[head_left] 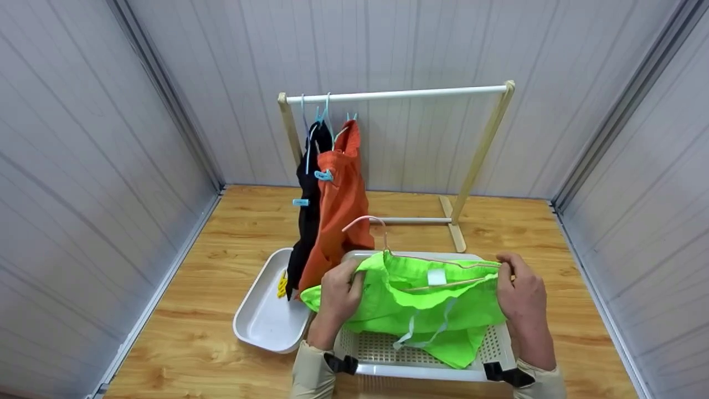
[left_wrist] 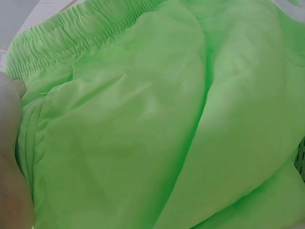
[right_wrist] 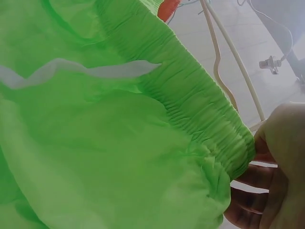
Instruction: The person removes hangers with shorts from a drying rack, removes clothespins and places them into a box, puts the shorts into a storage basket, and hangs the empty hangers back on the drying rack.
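Observation:
Bright green shorts (head_left: 426, 310) with an elastic waistband and white drawstring are held up over a white perforated basket (head_left: 376, 349). My left hand (head_left: 339, 293) grips the waistband's left end. At its right end, my right hand (head_left: 520, 288) pinches the waistband, with its fingers curled behind the cloth in the right wrist view. A pink hanger (head_left: 386, 235) sits inside the waist opening, its hook rising above the cloth near my left hand and its bars running toward my right hand. Green cloth fills most of the left wrist view.
Behind stands a rack with a white rail (head_left: 410, 94) and wooden legs. Orange shorts (head_left: 340, 194) and a black garment (head_left: 307, 194), both with blue clips (head_left: 324, 175), hang at its left end. A white tray (head_left: 266, 327) holding yellow clips (head_left: 282, 284) lies left of the basket.

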`<state>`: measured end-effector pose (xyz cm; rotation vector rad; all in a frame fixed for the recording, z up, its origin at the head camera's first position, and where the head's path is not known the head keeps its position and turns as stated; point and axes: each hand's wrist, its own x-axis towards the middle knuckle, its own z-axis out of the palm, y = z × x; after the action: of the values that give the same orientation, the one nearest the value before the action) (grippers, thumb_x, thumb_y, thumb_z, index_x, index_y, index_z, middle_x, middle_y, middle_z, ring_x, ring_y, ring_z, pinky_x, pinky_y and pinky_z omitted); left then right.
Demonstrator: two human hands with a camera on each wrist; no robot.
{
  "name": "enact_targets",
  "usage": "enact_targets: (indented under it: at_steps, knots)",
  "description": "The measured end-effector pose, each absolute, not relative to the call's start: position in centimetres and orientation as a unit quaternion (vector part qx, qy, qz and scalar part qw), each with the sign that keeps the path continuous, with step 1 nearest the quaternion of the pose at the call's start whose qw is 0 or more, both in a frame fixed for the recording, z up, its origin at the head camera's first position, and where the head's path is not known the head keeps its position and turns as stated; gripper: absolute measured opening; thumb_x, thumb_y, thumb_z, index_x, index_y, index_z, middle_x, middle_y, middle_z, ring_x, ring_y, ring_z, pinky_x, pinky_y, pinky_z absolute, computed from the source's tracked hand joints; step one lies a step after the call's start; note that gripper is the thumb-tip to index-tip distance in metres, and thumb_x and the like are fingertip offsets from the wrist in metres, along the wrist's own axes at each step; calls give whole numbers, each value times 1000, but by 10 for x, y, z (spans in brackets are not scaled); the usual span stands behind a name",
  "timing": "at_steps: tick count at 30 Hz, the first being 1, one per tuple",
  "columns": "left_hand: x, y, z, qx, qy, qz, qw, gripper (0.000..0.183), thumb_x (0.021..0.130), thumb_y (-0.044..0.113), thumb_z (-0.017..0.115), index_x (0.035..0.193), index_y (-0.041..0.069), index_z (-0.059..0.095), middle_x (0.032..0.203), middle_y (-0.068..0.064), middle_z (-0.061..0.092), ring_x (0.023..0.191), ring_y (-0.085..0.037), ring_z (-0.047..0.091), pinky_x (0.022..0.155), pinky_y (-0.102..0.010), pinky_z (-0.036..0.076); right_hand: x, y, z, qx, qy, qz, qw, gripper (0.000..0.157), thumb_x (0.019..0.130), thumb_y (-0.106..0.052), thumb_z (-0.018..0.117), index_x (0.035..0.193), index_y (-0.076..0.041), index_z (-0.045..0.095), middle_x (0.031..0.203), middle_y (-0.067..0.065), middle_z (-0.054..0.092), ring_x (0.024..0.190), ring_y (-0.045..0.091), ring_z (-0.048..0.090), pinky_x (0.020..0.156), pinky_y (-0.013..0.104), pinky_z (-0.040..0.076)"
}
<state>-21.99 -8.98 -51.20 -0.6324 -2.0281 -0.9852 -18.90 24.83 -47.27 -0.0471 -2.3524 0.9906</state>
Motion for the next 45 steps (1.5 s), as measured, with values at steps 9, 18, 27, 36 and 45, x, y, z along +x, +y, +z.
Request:
enact_targets:
  at_steps: [9,18,27,36,45]
  knots:
    - [-220,-90,-509,-246,-803,-387,381,7,90,10,63,92,12,70,87,1,69,78,-16,67,66,-35,52,-188,251,-474,-36,-876,396,272,29,102,-11,41,107,1,67,101,21,68,94,39,63,77,52,44]
    - [-219,-88,-509,-252,-801,-385,383,7,91,11,60,89,11,66,81,0,66,73,-17,64,64,-35,51,-186,249,-472,-91,-871,410,254,31,100,-27,49,103,-3,68,87,13,67,80,25,59,72,39,42]
    - [-219,-86,-510,-255,-803,-374,389,8,88,6,63,91,11,68,84,0,68,78,-16,66,67,-33,52,-185,252,-477,-126,-868,425,223,29,102,-23,46,102,-4,68,90,14,66,82,27,58,72,38,41]
    - [-220,-86,-511,-239,-795,-389,400,11,86,6,66,94,11,71,89,1,70,82,-16,68,70,-35,53,-184,258,-483,-129,-873,438,173,26,101,-20,49,111,-4,66,100,14,65,88,23,57,70,28,45]
    - [-223,-84,-509,-243,-780,-422,393,11,89,4,62,93,10,71,90,1,70,85,-14,67,72,-33,53,-183,260,-487,-67,-877,462,116,48,103,-43,42,117,-2,61,100,15,63,90,25,56,77,35,44]
